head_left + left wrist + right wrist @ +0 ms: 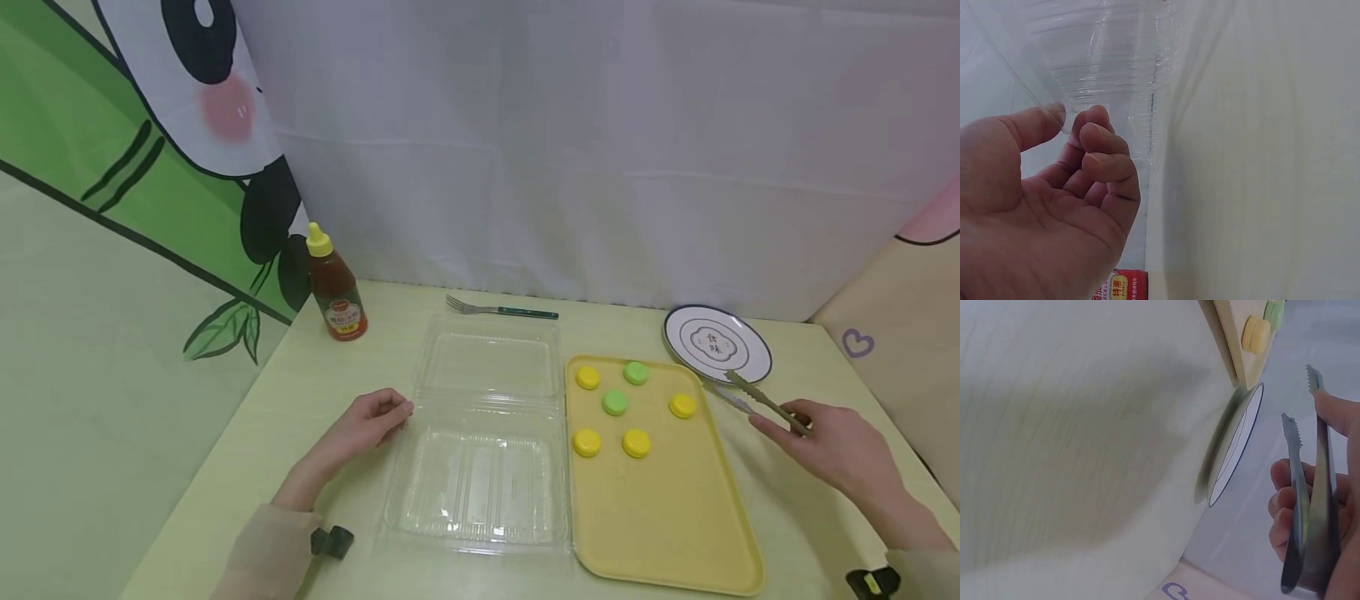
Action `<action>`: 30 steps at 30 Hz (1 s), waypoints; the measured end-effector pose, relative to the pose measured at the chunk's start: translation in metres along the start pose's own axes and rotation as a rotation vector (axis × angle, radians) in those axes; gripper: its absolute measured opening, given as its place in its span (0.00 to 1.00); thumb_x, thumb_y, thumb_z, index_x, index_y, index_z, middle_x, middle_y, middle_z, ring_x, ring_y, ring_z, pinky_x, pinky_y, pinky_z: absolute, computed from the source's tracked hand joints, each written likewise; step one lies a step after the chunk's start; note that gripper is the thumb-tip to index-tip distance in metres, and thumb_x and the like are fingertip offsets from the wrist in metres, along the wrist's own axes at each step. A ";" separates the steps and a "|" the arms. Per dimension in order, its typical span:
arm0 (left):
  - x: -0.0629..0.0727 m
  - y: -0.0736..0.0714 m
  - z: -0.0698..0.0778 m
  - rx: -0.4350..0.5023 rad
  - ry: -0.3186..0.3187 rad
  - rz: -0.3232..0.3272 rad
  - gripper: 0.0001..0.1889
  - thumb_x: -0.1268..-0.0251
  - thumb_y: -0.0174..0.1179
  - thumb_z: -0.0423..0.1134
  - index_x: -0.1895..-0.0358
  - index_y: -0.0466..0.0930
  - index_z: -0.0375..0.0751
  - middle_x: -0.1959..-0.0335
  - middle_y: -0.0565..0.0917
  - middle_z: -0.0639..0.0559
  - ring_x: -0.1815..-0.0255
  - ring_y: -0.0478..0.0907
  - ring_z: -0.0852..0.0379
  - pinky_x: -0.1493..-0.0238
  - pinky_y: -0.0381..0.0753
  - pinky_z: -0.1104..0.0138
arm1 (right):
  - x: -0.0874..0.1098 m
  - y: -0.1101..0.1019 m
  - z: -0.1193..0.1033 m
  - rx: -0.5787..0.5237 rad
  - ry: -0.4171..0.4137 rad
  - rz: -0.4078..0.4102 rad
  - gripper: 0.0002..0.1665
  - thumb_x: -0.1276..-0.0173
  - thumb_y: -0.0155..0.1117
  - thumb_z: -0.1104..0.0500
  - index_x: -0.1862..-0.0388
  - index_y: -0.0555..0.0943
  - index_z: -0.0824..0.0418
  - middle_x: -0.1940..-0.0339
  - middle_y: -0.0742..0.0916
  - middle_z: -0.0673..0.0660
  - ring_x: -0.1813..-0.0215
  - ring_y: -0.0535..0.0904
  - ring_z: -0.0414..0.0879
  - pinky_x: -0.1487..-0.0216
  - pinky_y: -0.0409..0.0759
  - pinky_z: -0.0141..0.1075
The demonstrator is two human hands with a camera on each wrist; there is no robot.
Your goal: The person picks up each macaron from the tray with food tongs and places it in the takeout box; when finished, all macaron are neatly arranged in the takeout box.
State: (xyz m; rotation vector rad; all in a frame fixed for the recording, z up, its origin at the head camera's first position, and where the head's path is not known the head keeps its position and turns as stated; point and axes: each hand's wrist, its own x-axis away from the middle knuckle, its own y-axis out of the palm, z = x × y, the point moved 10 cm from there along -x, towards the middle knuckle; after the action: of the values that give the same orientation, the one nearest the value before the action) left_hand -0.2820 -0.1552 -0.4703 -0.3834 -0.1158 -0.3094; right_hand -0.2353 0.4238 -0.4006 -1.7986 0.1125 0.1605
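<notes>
Gripping metal tongs (1321, 531) in right hand (843, 446), right of yellow tray (667, 517); pinching clear clamshell container (480, 454) in left hand (371, 421), left of tray — could drop macarons (636, 442), lying on tray, through loose squeeze — or tip container by tugging.

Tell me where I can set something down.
Room: the near part of the tray, in front of the macarons; the table between the bottle and the left hand; inside the open box, between that hand and the tray. Crowded: the tray's far right corner, with the plate and tongs close by.
</notes>
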 end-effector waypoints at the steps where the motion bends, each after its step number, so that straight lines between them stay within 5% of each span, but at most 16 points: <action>1: 0.000 0.000 -0.001 0.001 0.001 -0.001 0.15 0.23 0.55 0.43 0.53 0.77 0.31 0.75 0.72 0.50 0.75 0.67 0.55 0.75 0.66 0.68 | 0.000 0.001 -0.003 0.001 -0.008 -0.008 0.24 0.34 0.65 0.35 0.71 0.78 0.54 0.83 0.72 0.47 0.78 0.67 0.44 0.78 0.59 0.38; 30: -0.002 0.000 -0.004 0.008 0.001 -0.008 0.15 0.23 0.55 0.44 0.54 0.77 0.31 0.73 0.73 0.50 0.74 0.67 0.55 0.75 0.67 0.68 | -0.010 0.022 -0.031 0.072 -0.125 -0.157 0.22 0.37 0.68 0.35 0.65 0.85 0.52 0.80 0.75 0.44 0.76 0.68 0.42 0.77 0.63 0.39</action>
State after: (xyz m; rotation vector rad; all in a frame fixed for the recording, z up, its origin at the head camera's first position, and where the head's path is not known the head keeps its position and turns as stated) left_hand -0.2834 -0.1559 -0.4740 -0.3745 -0.1174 -0.3166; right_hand -0.2471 0.3888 -0.4136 -1.7127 -0.1100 0.1542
